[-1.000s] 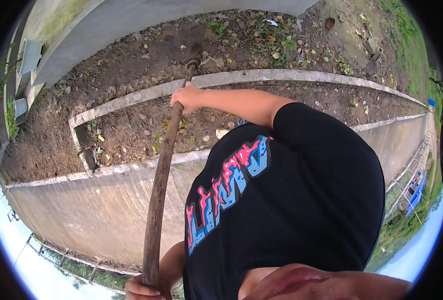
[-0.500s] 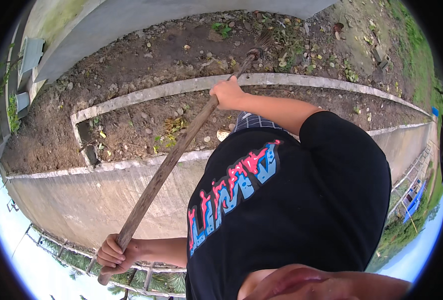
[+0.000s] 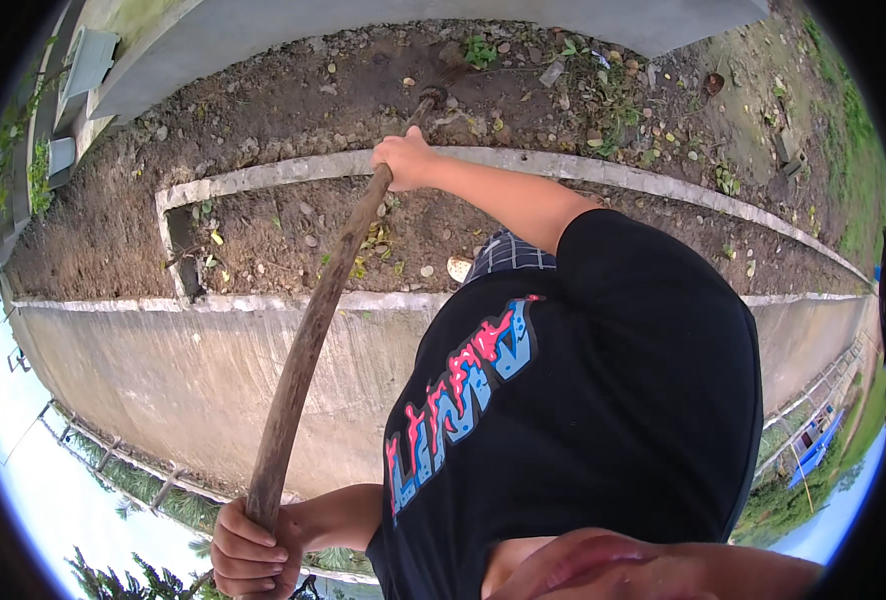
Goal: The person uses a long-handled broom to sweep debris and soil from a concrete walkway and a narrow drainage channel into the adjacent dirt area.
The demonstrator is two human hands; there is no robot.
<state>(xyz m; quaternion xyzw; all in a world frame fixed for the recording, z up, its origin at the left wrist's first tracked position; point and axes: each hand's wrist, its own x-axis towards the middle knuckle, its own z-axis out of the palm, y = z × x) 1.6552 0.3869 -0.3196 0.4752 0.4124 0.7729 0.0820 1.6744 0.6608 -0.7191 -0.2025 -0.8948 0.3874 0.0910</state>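
Note:
My two hands hold one long-handled stick broom (image 3: 313, 325), its rough wooden pole slanting from the lower left up to the top middle. Near the pole's upper end, my left hand (image 3: 253, 548) has its fingers wrapped round it. Farther down toward the bristles, my right hand (image 3: 406, 160) grips it at the end of an outstretched arm. The thin dark bristles (image 3: 451, 72) are on the soil beyond the low concrete curb (image 3: 293, 174) and are hard to tell from the ground.
Dry leaves and stones litter the brown soil (image 3: 263, 120). A grey wall (image 3: 363, 25) borders it at the top. Nearer me runs a broad concrete surface (image 3: 163, 370) with a pale edge. A green plant (image 3: 480, 52) grows by the bristles. Grass (image 3: 858, 150) lies at the right.
The bristles and my right hand have swung to the left over the soil. My left hand has shifted slightly down and right, and the pole stands steeper. Both hands keep their grip.

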